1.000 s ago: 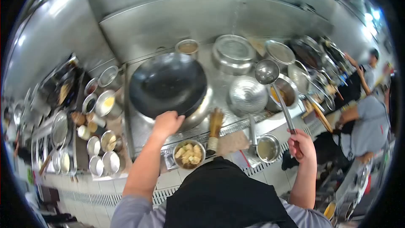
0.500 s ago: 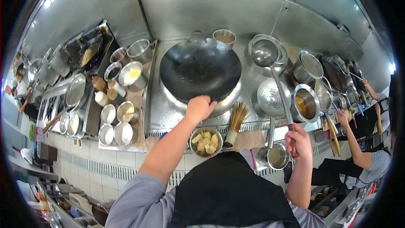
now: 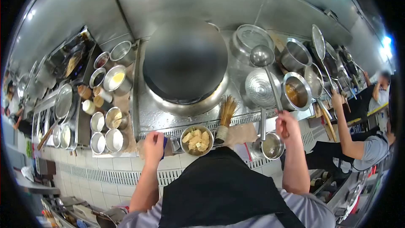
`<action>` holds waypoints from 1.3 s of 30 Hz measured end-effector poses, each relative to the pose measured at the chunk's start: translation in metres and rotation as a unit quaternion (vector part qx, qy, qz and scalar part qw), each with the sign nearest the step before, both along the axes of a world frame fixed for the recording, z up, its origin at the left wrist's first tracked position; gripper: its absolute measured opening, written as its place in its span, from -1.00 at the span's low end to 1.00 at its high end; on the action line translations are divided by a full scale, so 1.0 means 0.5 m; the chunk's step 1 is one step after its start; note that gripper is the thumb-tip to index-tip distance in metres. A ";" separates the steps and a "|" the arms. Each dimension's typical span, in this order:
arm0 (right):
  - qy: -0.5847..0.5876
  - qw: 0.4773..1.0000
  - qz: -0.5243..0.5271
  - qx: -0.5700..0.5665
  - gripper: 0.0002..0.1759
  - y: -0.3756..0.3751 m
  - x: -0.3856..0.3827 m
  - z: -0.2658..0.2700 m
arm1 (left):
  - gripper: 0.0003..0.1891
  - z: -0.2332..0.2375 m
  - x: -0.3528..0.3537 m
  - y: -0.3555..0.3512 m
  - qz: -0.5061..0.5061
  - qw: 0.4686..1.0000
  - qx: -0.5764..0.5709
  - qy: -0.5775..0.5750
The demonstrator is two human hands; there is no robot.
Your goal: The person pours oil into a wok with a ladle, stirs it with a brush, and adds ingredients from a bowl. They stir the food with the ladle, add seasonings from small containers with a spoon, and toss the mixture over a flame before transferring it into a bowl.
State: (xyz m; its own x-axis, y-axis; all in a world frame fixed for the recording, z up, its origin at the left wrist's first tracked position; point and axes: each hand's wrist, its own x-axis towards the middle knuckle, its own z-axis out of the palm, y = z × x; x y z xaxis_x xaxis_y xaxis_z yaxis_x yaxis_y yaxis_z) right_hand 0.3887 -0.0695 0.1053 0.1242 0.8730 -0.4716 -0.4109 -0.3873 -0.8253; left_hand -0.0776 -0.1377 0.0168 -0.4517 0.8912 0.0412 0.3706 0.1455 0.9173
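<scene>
The handle of a long metal ladle [image 3: 273,88] is in my right hand [image 3: 288,127], with the bowl end up beside a lidded pot. My left hand [image 3: 152,145] has curled fingers at the counter's front edge, right against a small blue thing [image 3: 164,148]; I cannot tell what they hold. Directly ahead, a large black wok [image 3: 185,65] sits on the burner ring, its inside looking grey and hazy. Between my hands stand a metal pot of pale yellow chunks [image 3: 197,141] and a bamboo wok brush [image 3: 226,116].
A perforated strainer [image 3: 262,88] and a bowl of brown liquid [image 3: 296,93] are to the right. Seasoning tubs [image 3: 114,139] and squeeze bottles [image 3: 89,107] crowd the left. Another person [image 3: 363,150] works at the far right.
My left hand has left the wok's near rim and come back to the counter edge at the left. The wok's inside has turned hazy. My right hand keeps the ladle.
</scene>
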 end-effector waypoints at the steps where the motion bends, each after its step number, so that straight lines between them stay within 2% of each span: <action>1: 0.051 0.999 0.001 0.006 -0.86 0.050 0.013 0.022 | -0.86 -0.008 0.000 -0.014 -0.007 1.000 0.006 -0.002; 3: 0.105 0.994 -0.023 -0.029 -0.86 0.160 0.028 0.065 | -0.85 -0.023 -0.001 -0.046 -0.032 0.999 -0.027 0.021; 7: 0.118 0.992 0.009 0.030 -0.88 0.430 0.044 0.096 | -0.85 -0.049 0.001 -0.105 -0.026 0.998 -0.059 -0.019; 11: 0.148 0.988 0.033 0.012 -0.88 0.644 0.038 0.122 | -0.84 -0.018 0.013 -0.160 -0.028 0.993 -0.100 0.061; 13: 0.178 0.982 0.061 -0.003 -0.86 0.691 0.030 0.131 | -0.84 -0.015 0.016 -0.180 -0.024 0.989 -0.114 0.094; 16: 0.251 0.967 0.053 0.007 -0.87 0.719 0.021 0.122 | -0.84 -0.038 0.000 -0.234 0.049 0.988 -0.130 0.063; 19: 0.257 0.965 0.060 -0.005 -0.86 0.735 0.048 0.100 | -0.83 -0.021 0.011 -0.273 0.109 0.980 -0.161 0.049; 23: 0.275 0.960 0.043 -0.027 -0.85 0.732 0.067 0.096 | -0.82 -0.060 0.012 -0.315 0.138 0.978 -0.150 0.047; 33: 0.293 0.956 0.021 -0.009 -0.84 0.711 0.055 0.117 | -0.80 -0.055 0.033 -0.276 0.118 0.981 -0.148 0.032; 39: 0.281 0.959 0.033 -0.012 -0.87 0.705 0.052 0.113 | -0.82 -0.097 0.009 -0.287 0.110 0.983 -0.142 0.043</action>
State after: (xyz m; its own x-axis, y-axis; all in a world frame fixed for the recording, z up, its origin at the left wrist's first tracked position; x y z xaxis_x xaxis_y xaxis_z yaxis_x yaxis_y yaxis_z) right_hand 0.4146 0.2832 0.1619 -0.2116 0.8578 -0.4684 -0.7621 -0.4449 -0.4704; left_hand -0.0731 -0.2813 -0.0317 -0.6397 0.7541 -0.1487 0.3756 0.4754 0.7955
